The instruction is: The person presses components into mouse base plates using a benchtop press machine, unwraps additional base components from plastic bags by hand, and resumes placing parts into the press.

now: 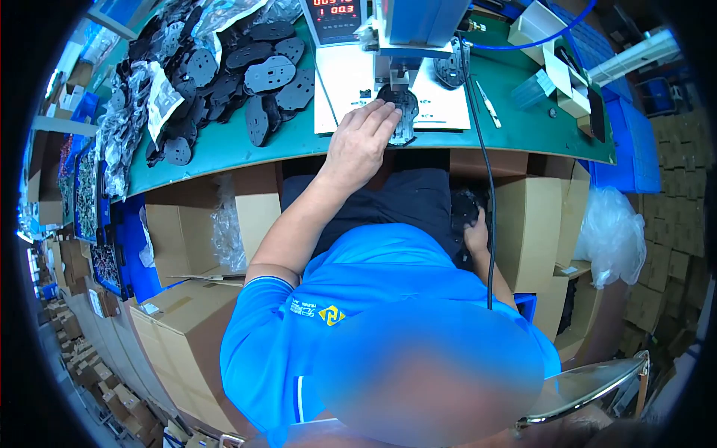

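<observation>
My left hand [361, 143] reaches over the front of a white work plate, its fingers together and bent onto the left side of a black plastic shell [404, 119]. That shell lies beneath the metal head of a bench press [402, 75]. My thumb is hidden. Lower down, beside my right thigh, my right hand [476, 235] is closed at the edge of another dark plastic shell [464, 205], one finger along its side. This second shell is partly in shadow.
Piled black shells [270, 75] and crumpled plastic bags cover the left of the green table [216, 158]. A display [335, 19] stands beside the press. A white pen-like tool [489, 104] lies right. A black cable [491, 194] hangs past my right arm. Cardboard boxes [526, 231] stand below.
</observation>
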